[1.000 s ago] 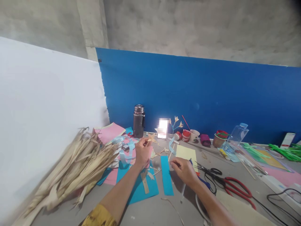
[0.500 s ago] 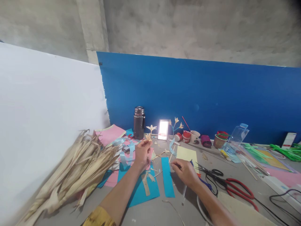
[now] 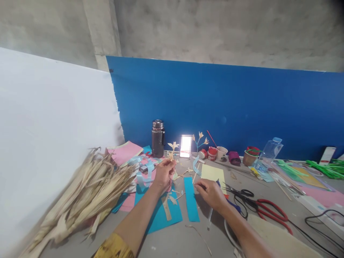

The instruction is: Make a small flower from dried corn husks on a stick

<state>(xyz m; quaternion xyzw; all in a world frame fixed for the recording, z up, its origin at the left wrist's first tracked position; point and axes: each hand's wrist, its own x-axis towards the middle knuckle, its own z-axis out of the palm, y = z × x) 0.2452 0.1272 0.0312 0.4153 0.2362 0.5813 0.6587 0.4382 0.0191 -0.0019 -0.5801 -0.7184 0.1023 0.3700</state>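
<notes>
My left hand (image 3: 164, 172) is closed in a pinch on a small husk flower (image 3: 171, 156), its pale petals pointing up above the fingertips. Behind it stands another pale flower (image 3: 173, 145). My right hand (image 3: 208, 191) has its fingers pressed together just right of a blue paper strip (image 3: 191, 200); whatever it may hold is too small to make out. A larger blue paper sheet (image 3: 161, 224) with husk scraps lies below my left hand. Yellow paper (image 3: 213, 173) and black scissors (image 3: 242, 193) are beyond and right of my right hand.
A bundle of dried husks (image 3: 88, 193) fills the left side. At the back are a dark thermos (image 3: 157, 139), a lit phone (image 3: 185, 146), a branch with husk flowers (image 3: 200, 141), paint jars (image 3: 212, 153) and a clear bottle (image 3: 270, 154). Red-handled shears (image 3: 272, 211) and a power strip (image 3: 322, 215) lie right.
The view has shifted slightly. My left hand has turned a little, still gripping the husk flower. My right hand stays almost in place beside the blue strip.
</notes>
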